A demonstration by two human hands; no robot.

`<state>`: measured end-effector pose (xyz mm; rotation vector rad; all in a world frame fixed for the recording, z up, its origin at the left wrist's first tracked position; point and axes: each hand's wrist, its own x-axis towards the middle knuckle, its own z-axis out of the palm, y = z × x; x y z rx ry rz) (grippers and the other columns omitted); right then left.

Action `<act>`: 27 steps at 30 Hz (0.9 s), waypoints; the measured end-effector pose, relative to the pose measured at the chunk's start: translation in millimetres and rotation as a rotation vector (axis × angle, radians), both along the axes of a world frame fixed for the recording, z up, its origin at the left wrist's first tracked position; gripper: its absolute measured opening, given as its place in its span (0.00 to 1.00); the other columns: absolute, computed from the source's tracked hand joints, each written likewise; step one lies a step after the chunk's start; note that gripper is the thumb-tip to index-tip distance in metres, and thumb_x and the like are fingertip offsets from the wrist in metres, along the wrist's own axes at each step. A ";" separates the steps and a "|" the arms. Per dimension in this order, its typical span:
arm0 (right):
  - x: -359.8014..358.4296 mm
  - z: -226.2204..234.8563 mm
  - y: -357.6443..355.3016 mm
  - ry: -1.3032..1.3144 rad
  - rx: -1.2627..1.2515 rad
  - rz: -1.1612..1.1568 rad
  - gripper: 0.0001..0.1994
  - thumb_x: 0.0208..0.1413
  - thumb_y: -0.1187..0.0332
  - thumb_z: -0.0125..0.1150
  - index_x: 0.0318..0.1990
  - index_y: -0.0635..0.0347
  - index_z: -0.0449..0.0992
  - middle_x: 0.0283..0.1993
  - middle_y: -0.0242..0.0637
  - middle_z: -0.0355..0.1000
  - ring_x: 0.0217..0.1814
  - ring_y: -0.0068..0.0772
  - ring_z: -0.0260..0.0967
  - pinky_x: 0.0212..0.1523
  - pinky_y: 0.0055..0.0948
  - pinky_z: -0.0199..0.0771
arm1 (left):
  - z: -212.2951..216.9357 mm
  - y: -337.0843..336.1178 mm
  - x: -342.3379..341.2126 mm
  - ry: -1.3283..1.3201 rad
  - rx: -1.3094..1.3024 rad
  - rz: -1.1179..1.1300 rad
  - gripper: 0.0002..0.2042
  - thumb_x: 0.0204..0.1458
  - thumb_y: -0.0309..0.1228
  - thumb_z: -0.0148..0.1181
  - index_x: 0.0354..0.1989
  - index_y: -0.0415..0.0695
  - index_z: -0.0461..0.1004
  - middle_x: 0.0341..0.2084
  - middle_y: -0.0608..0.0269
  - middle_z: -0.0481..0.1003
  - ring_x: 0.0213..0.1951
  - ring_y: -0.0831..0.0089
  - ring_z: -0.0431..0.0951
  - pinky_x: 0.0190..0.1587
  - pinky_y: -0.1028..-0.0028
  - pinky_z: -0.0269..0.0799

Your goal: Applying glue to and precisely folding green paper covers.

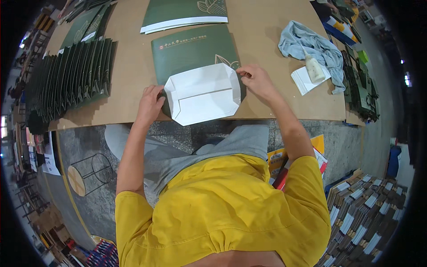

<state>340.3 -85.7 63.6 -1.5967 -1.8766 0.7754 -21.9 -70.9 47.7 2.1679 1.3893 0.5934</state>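
Head view, listed from left to right. Fanned row of dark green folded paper bags [71, 78], overlapped like shingles at the left of the brown cardboard work surface [267, 40], so each edge stays reachable; too many and too tightly lapped to count surely. One left hand [150, 103], fingers together and pressed flat on the left edge of the bag in work, pinning it. One dark green paper bag [191, 49] lying flat at centre, its white folded bottom [202, 93] opened toward the person, flaps creased inward. One further flat green bag [182, 13] beyond it. One right hand [255, 80], fingertips bunched and pinching the bottom's upper right corner. One blue-grey rag [311, 44], crumpled. One small squeeze bottle [314, 67] lying on a stack of white slips [304, 80], near the right hand.
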 end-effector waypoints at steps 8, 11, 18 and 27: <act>-12.6 -26.8 -4.6 -0.484 0.312 0.123 0.16 0.43 0.78 0.49 0.42 0.56 0.71 0.39 0.37 0.68 0.42 0.39 0.66 0.36 0.39 0.70 | 4.3 -11.7 7.2 0.167 0.282 -0.076 0.19 0.40 0.18 0.55 0.44 0.41 0.68 0.37 0.56 0.68 0.42 0.56 0.68 0.46 0.64 0.65; -8.3 -16.3 -19.0 -0.480 0.268 0.301 0.18 0.44 0.76 0.49 0.46 0.56 0.70 0.45 0.36 0.66 0.46 0.39 0.64 0.44 0.38 0.68 | -4.6 -31.7 -2.0 0.413 0.330 -0.268 0.21 0.38 0.21 0.54 0.46 0.41 0.68 0.42 0.55 0.67 0.46 0.56 0.67 0.49 0.61 0.64; -5.3 2.5 -75.9 -0.584 0.202 0.389 0.34 0.44 0.60 0.58 0.60 0.59 0.59 0.58 0.44 0.58 0.61 0.48 0.52 0.63 0.46 0.48 | 15.3 -65.9 0.8 0.581 0.255 -0.335 0.31 0.37 0.29 0.60 0.55 0.33 0.62 0.56 0.50 0.60 0.58 0.56 0.59 0.59 0.62 0.57; -22.7 -19.0 -81.3 -0.603 0.307 0.111 0.30 0.47 0.49 0.59 0.55 0.54 0.66 0.56 0.39 0.61 0.61 0.45 0.53 0.61 0.52 0.47 | -16.7 -55.3 5.0 0.229 0.415 -0.153 0.25 0.38 0.34 0.67 0.46 0.36 0.71 0.47 0.53 0.69 0.49 0.55 0.67 0.52 0.62 0.65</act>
